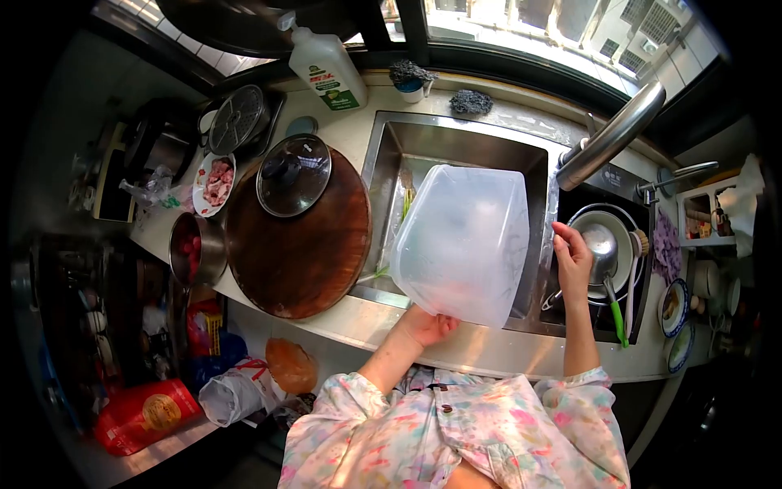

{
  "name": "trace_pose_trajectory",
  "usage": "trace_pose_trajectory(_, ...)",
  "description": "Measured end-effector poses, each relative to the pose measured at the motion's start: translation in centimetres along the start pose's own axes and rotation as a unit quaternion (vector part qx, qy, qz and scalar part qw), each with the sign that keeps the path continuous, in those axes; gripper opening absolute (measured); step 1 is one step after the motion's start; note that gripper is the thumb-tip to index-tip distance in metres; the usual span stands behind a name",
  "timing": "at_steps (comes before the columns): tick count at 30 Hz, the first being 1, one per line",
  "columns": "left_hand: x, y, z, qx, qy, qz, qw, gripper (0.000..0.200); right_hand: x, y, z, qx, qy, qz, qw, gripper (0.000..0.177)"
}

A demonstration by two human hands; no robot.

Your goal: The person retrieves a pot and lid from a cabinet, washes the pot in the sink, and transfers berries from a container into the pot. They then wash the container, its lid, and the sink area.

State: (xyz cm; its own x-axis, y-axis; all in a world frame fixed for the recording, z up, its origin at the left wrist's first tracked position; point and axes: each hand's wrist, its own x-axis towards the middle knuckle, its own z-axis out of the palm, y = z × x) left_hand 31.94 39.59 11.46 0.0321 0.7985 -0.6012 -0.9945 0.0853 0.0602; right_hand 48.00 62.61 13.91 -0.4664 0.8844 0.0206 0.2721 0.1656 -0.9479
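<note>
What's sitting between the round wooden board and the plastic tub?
In the head view, the steel sink rim and green stalks in the basin lie between the board and tub.

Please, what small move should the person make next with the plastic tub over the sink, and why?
Probably bring the right hand across to the free side of the tub. The left hand alone grips the tub at its near edge, tilted over the sink, while the right hand rests open beside it, near the faucet. A second grip would likely steady it.
</note>
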Motion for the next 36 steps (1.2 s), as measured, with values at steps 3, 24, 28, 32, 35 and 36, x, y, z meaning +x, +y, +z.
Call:
trace_pose_trajectory(3,-1.2,1.1,-0.6,0.085,-0.007,0.062,0.994,0.023,-0.9,-2.1,1.8,0.072,-0.007,-0.031,0.997,0.029)
trace_pose_trajectory(24,2.9,4.5,1.2,0.445,0.124,0.327,0.824,0.076,18.1,8.2,-4.7,-0.109,0.273,-0.038,0.955,0.045)
trace_pose_trajectory(28,5.5,4.1,1.4,0.419,0.183,0.336,0.823,0.07,26.6,11.1,-6.9,-0.132,0.125,-0.048,0.982,0.025)
trace_pose_trajectory(32,8.0,3.7,-0.1,0.435,0.226,0.334,0.805,0.072,28.5,13.8,-7.2,-0.159,0.14,-0.006,0.977,0.038)
trace_pose_trajectory(35,8.3,3.2,2.3,0.354,0.246,0.297,0.852,0.074,23.8,6.0,-6.2,-0.206,0.178,0.123,0.954,0.041)
trace_pose_trajectory(36,8.2,3.2,3.2,0.311,0.25,0.28,0.873,0.075,23.5,5.6,-6.0,-0.256,0.195,0.117,0.939,0.04)
